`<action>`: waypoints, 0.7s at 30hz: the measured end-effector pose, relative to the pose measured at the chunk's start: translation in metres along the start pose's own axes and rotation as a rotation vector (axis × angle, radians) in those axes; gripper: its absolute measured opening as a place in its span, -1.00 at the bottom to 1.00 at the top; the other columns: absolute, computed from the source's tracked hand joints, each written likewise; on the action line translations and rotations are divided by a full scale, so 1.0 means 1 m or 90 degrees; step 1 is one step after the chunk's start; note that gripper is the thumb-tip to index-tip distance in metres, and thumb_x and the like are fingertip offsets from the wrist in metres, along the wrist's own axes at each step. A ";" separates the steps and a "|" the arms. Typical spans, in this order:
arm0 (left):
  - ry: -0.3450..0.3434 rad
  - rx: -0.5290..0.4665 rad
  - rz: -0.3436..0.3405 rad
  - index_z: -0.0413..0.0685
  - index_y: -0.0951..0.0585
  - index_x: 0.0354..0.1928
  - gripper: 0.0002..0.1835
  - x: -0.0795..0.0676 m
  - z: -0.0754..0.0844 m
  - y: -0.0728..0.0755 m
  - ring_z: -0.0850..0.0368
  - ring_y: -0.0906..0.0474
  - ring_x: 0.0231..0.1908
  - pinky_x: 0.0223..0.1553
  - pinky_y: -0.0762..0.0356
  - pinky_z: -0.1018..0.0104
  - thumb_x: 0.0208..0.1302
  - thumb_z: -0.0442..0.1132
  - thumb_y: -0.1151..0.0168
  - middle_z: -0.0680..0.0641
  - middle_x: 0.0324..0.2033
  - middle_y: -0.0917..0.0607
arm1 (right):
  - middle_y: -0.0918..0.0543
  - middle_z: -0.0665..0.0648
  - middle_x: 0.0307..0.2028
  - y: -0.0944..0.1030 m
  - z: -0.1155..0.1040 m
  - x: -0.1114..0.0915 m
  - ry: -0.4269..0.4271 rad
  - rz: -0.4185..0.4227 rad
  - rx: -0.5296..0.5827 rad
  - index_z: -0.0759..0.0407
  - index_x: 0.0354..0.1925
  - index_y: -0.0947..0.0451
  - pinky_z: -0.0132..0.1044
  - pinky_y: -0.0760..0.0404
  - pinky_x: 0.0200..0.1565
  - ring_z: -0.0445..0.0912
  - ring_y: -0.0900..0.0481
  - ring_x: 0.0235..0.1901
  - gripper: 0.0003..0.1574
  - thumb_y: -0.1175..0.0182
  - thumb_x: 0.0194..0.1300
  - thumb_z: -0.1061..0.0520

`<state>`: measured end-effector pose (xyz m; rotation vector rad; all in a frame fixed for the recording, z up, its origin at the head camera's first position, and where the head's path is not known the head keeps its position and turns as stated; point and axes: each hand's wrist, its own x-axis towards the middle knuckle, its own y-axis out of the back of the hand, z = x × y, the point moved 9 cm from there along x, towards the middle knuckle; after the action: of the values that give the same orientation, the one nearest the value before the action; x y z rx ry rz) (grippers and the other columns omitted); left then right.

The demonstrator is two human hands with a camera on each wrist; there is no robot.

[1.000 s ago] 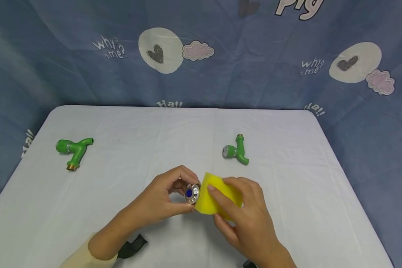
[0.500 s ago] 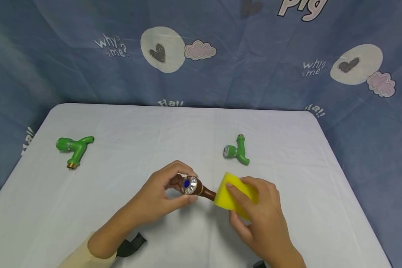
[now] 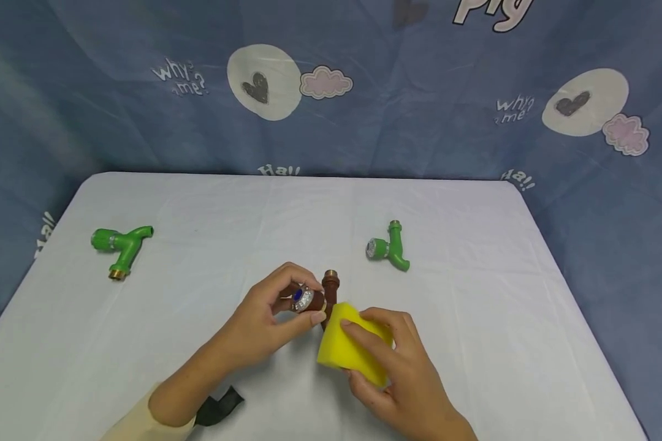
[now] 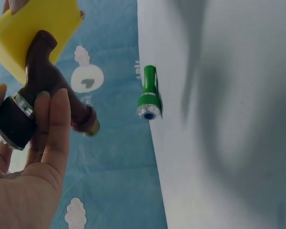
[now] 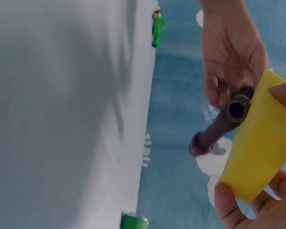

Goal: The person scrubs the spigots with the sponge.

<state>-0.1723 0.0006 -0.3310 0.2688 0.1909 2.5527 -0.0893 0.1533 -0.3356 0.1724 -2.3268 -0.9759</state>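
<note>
My left hand [image 3: 270, 312] holds a brown faucet [image 4: 50, 81] by its round knob, which has a silvery cap with a blue centre. The faucet is raised over the table, its brass threaded end pointing away from me in the head view. A yellow sponge [image 3: 353, 346] is gripped between the thumb and fingers of my right hand [image 3: 410, 373]. One face of the sponge lies against the faucet's body and hides part of it in the head view. In the right wrist view the faucet's open spout shows right beside the sponge.
On the white table [image 3: 226, 214] lie two green faucets, a left one [image 3: 124, 248] and a right one [image 3: 390, 246] beyond my hands. A black strap [image 3: 219, 407] is by my left forearm. A blue printed cloth [image 3: 419, 122] hangs behind the table.
The faucet has turned in my left hand, so its threaded end now shows beyond the sponge. The sponge moved right along the brown body, then came back left and nearer to me.
</note>
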 end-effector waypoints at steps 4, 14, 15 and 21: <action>0.007 0.024 0.007 0.03 -0.51 0.06 -0.64 -0.002 -0.009 0.002 0.10 -0.52 -0.07 -0.02 -0.59 0.26 0.24 -0.35 -0.32 0.01 0.01 -0.54 | -0.41 0.16 0.16 -0.005 -0.005 -0.001 0.026 0.003 0.004 0.02 0.23 -0.49 -0.25 -0.45 0.08 0.00 -0.36 0.11 -0.43 -0.21 0.29 -0.08; 0.031 0.046 -0.001 0.15 -0.49 0.20 -0.55 -0.003 -0.032 0.003 0.17 -0.53 0.05 -0.01 -0.58 0.31 0.27 -0.23 -0.31 0.15 0.13 -0.55 | -0.42 0.20 0.15 -0.009 -0.021 0.000 0.086 0.026 0.002 0.05 0.21 -0.51 -0.28 -0.46 0.08 0.04 -0.36 0.08 -0.48 -0.15 0.33 -0.07; 0.029 0.046 -0.005 0.15 -0.50 0.20 -0.55 -0.003 -0.032 0.003 0.16 -0.53 0.05 -0.02 -0.58 0.31 0.27 -0.24 -0.31 0.15 0.12 -0.56 | -0.43 0.21 0.14 -0.008 -0.023 0.001 0.095 0.034 0.003 0.06 0.20 -0.51 -0.27 -0.45 0.09 0.05 -0.36 0.08 -0.48 -0.15 0.33 -0.06; 0.024 0.027 -0.029 0.21 -0.50 0.21 -0.54 -0.005 -0.030 0.002 0.13 -0.57 -0.02 -0.03 -0.59 0.28 0.29 -0.26 -0.29 0.17 0.12 -0.56 | -0.46 0.28 0.09 -0.002 -0.029 0.003 0.135 0.078 -0.011 0.11 0.15 -0.55 -0.20 -0.46 0.09 0.12 -0.39 0.03 -0.53 -0.13 0.34 -0.03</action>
<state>-0.1765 -0.0057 -0.3606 0.2294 0.2630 2.5125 -0.0751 0.1327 -0.3194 0.1195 -2.1087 -0.8721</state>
